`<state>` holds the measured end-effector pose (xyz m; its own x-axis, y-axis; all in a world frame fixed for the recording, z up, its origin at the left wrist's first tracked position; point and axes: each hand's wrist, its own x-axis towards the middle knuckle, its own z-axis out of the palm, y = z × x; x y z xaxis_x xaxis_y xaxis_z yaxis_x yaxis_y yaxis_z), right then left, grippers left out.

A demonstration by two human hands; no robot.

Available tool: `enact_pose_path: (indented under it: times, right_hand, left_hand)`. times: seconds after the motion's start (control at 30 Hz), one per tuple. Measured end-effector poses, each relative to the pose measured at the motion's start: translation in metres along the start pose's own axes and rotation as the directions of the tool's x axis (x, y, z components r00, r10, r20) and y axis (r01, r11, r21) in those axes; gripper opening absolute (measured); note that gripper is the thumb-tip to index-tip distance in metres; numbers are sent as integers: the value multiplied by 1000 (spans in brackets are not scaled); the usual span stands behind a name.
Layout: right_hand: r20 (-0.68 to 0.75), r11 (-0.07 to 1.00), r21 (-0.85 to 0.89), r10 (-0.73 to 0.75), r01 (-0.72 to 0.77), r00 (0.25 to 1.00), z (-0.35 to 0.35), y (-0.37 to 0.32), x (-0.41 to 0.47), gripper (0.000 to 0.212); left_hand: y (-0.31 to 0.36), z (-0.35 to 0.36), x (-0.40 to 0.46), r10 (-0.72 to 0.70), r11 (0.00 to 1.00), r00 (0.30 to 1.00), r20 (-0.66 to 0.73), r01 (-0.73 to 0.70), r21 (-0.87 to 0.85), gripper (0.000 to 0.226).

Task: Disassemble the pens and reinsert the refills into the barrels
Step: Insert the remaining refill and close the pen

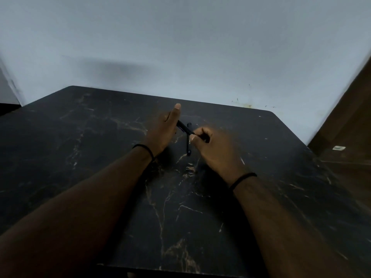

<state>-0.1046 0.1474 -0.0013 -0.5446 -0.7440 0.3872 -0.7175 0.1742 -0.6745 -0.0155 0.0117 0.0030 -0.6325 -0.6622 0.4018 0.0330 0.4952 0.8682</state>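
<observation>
A black pen (184, 128) spans the gap between my two hands above the dark marble table (100, 157). My left hand (165, 131) holds its far end; the fingers are hidden behind the palm, with the thumb pointing up. My right hand (212, 151) pinches the pen's near end with curled fingers. A second black pen (189, 145) lies flat on the table just below, pointing toward me, partly covered by the held pen and my right thumb.
A pale wall (180, 47) stands right behind the table's far edge. A brown wooden panel (345, 137) rises at the right. The table's near edge (180, 267) is at the bottom of the view.
</observation>
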Motion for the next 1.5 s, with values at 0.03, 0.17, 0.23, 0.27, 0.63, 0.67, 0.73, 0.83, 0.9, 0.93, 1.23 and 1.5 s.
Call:
enact_pose_path:
  times: [0.03,0.17,0.23,0.27,0.63,0.67,0.73,0.83,0.9,0.93,1.23,1.5]
  right_hand:
    - [-43,1000,-21,4,-5,999,-1,3,2,17]
    - [-213,986,-103,104,-128,972,-10,14,7,15]
    - [-238,974,-119,160,-192,958,-12,17,7,23]
    - [-232,968,-132,180,-215,956,-11,16,7,27]
    - [-181,873,-398,228,-283,957,13,3,26,24]
    - [-182,870,-394,240,-295,954,15,3,27,23]
    - [-181,869,-379,267,-318,947,19,3,31,23]
    - [-181,875,-373,257,-308,949,23,3,37,28]
    - [-190,881,-371,239,-295,952,25,3,38,31]
    - [-196,882,-370,234,-293,952,26,4,38,31]
    - [-205,893,-318,264,-319,942,26,6,40,26]
    - [-191,908,-281,263,-309,946,27,10,41,32]
  left_hand:
    - [-1,1,0,-10,1000,1000,-17,10,2,57]
    - [-10,2,5,-21,998,998,-63,24,49,58]
    - [-16,3,8,-21,985,997,-74,34,171,52]
    - [-18,4,10,-25,973,996,-84,43,226,48]
    - [-26,7,15,-4,924,990,-138,56,379,38]
    - [-27,7,15,9,920,992,-126,41,390,38]
    - [-27,7,15,27,909,993,-116,24,416,38]
    - [-28,8,15,26,901,994,-110,24,433,36]
    - [-29,7,16,17,902,994,-104,30,432,35]
    - [-29,7,16,18,901,994,-103,29,434,35]
    - [-26,13,16,22,823,999,45,-43,567,37]
    - [-22,12,15,27,795,989,145,-109,597,42]
